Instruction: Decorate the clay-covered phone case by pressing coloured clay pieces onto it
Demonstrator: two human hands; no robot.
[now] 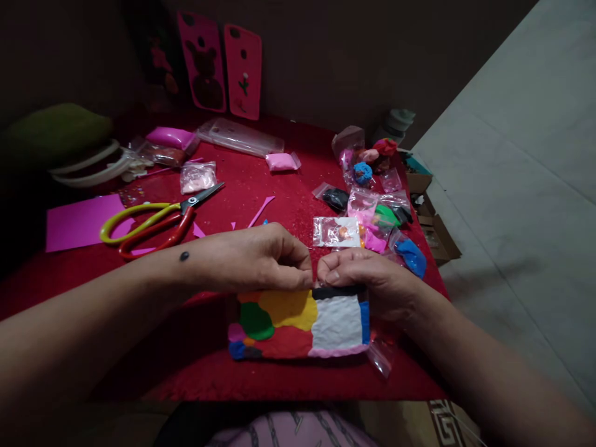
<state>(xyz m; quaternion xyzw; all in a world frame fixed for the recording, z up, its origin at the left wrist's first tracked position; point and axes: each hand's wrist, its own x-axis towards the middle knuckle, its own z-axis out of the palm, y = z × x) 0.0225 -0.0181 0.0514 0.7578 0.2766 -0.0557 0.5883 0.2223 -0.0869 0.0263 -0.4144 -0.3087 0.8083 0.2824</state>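
Pinching with both hands, the person works at the top edge of a flat clay board [298,326] that lies near the front of the red table [279,186]. The left hand [254,257] has its fingers pressed together just above the yellow patch, and the right hand [367,276] nips the black strip [338,292] along the top of the white patch, so the 2 hands almost touch. Scissors [158,220] lie further back on the left, and small bags of clay [372,214] sit on the right.

Clay slab [298,326] lies at the table's [261,379] near edge — scissors [158,220] behind-left, clay bags [372,217] behind-right.
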